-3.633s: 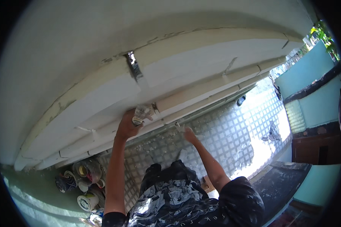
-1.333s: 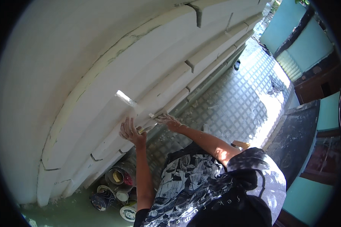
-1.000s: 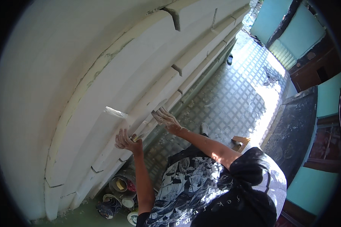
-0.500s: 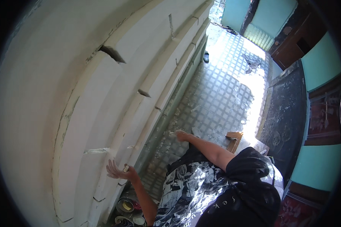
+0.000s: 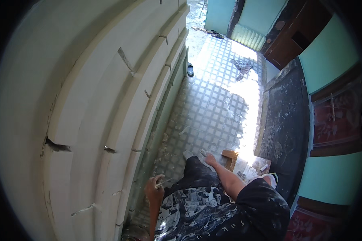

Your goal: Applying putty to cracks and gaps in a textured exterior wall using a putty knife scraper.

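Note:
The cream wall (image 5: 88,112) has stepped, curved ledges cut by narrow grooves and cracks. Beside the lower ledges, my left hand (image 5: 154,187) is closed on a thin, pale tool (image 5: 161,184), apparently a small scraper. My right hand (image 5: 210,160) is lowered over the floor near a wooden stand (image 5: 232,156). Its whitened fingers are closed round something small and pale that I cannot make out. Below me, my dark trousers are dusted white.
A board with pale debris (image 5: 261,166) sits by the stand. On the tiled floor (image 5: 201,112) lie a dark slipper (image 5: 190,70) and crumpled cloth (image 5: 241,68). A black ledge (image 5: 283,120) borders the right, below mint walls (image 5: 329,44). Containers (image 5: 134,233) peek in at lower left.
My view has swung to face along the passage. Both hands have come away from the ledges; my right has dropped toward the stand, and my left has moved back toward my body.

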Action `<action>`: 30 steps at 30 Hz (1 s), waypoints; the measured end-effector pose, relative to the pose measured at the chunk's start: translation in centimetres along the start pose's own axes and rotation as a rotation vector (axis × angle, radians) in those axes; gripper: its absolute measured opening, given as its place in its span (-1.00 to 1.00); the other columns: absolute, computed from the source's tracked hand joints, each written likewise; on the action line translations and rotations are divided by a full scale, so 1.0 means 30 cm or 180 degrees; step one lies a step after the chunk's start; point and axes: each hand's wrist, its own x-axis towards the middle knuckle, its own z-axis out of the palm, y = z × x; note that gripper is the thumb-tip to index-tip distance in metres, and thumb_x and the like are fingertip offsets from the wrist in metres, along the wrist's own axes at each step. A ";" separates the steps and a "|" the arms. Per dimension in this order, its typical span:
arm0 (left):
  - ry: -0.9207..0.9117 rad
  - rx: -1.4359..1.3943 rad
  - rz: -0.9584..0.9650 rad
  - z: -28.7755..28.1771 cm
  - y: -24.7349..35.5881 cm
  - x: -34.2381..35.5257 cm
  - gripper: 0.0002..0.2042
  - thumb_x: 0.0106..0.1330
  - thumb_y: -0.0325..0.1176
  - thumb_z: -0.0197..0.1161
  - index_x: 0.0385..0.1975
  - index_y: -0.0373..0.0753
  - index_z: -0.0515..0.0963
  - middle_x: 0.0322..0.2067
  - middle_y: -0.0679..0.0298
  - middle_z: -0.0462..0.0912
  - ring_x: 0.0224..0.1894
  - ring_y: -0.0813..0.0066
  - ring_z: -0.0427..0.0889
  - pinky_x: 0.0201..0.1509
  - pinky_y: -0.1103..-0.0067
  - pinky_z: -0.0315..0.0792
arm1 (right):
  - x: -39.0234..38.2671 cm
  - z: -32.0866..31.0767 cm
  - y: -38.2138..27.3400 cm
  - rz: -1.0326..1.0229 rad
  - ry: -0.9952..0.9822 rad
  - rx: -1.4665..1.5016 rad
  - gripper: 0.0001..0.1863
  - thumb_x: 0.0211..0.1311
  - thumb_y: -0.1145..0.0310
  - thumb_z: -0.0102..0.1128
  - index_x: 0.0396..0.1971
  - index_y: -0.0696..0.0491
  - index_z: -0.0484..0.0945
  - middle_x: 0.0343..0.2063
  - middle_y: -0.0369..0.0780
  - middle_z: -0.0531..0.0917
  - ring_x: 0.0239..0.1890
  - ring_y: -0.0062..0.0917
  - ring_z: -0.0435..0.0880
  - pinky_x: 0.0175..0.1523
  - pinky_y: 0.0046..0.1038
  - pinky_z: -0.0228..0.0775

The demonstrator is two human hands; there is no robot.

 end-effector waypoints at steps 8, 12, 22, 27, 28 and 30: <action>-0.0004 -0.0298 -0.0106 0.107 0.177 0.355 -0.67 0.04 -0.62 0.05 -0.18 -0.20 0.55 -0.25 0.18 0.65 -0.24 0.22 0.65 -0.16 0.47 0.52 | 0.024 -0.124 0.300 -0.0170 -0.0582 -0.0903 -0.58 0.03 0.35 -0.07 -0.14 0.29 0.48 -0.07 0.12 0.50 0.05 -0.08 0.46 0.16 -0.21 0.27; -0.0184 0.0001 -0.0288 0.175 0.248 0.469 -0.69 0.04 -0.64 0.03 -0.22 -0.24 0.57 -0.30 0.11 0.66 -0.33 0.31 0.69 -0.24 0.51 0.53 | 0.124 -0.216 0.307 0.0515 -0.0392 -0.0200 -0.52 0.08 0.30 -0.10 -0.05 0.31 0.42 0.04 0.11 0.42 0.10 -0.10 0.41 0.22 -0.23 0.21; 0.0510 -0.0387 -0.0141 0.262 0.261 0.673 -0.78 0.06 -0.59 0.12 -0.32 -0.16 0.58 -0.40 0.25 0.66 -0.36 0.24 0.63 -0.28 0.43 0.48 | 0.679 -0.314 0.013 -0.0957 0.0371 -0.0528 -0.59 0.02 0.32 -0.03 -0.14 0.26 0.49 -0.08 0.13 0.50 -0.01 0.03 0.45 0.09 -0.14 0.30; 0.0590 -0.0629 0.0480 0.339 0.247 0.839 -0.78 -0.07 -0.62 0.19 -0.42 -0.15 0.55 -0.32 0.25 0.66 -0.31 0.29 0.59 -0.21 0.47 0.43 | 0.699 -0.538 -0.365 -0.1306 0.0326 0.1177 -0.49 -0.12 0.46 -0.05 -0.02 0.07 0.46 -0.21 0.14 0.53 -0.07 0.03 0.47 0.05 -0.13 0.30; 0.0584 -0.0749 0.0676 0.350 0.249 0.893 -0.78 -0.08 -0.62 0.19 -0.42 -0.15 0.54 -0.32 0.25 0.66 -0.32 0.27 0.58 -0.20 0.46 0.41 | 0.701 -0.587 -0.438 -0.1214 0.0109 0.1119 -0.49 -0.12 0.46 -0.05 -0.02 0.07 0.46 -0.21 0.14 0.53 -0.07 0.03 0.47 0.05 -0.13 0.30; 0.0818 -0.0803 0.0704 0.377 0.264 0.966 -0.79 -0.07 -0.60 0.20 -0.42 -0.15 0.54 -0.32 0.26 0.66 -0.31 0.25 0.57 -0.17 0.45 0.40 | 0.687 -0.662 -0.531 -0.1388 -0.0068 0.0860 -0.48 -0.15 0.47 -0.06 -0.03 0.06 0.48 -0.23 0.12 0.56 -0.07 0.01 0.48 0.04 -0.12 0.31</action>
